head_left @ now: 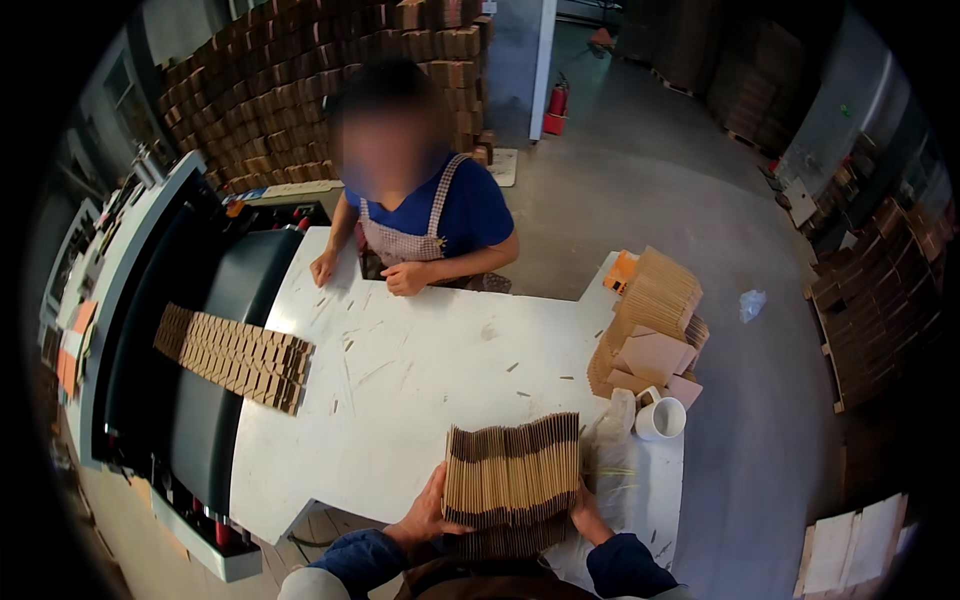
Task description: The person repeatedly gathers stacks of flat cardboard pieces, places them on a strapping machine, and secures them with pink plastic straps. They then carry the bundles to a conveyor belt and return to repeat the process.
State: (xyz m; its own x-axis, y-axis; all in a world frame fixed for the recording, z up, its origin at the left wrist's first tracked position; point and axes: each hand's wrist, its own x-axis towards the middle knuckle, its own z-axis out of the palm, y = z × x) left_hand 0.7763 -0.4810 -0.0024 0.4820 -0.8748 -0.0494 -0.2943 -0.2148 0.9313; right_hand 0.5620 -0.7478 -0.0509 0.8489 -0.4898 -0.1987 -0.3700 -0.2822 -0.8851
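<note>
A thick stack of flat brown cardboard pieces (512,470), standing on edge and packed tightly, is squeezed between my two hands at the near edge of the white table. My left hand (428,508) presses on its left end, the fingers partly hidden behind the stack. On the opposite end sits my right hand (590,516), its fingers mostly out of sight. Below the stack, close to my body, more cardboard edges (510,540) show. To the right of the stack lies a clear plastic bag (610,455).
Cardboard pieces (240,355) overlap in a row on a black conveyor belt (235,300) at left. Across the white table (430,370) a person in a blue shirt (475,205) rests both hands on its edge. At right stand a white mug (660,415) and piled cardboard (655,300).
</note>
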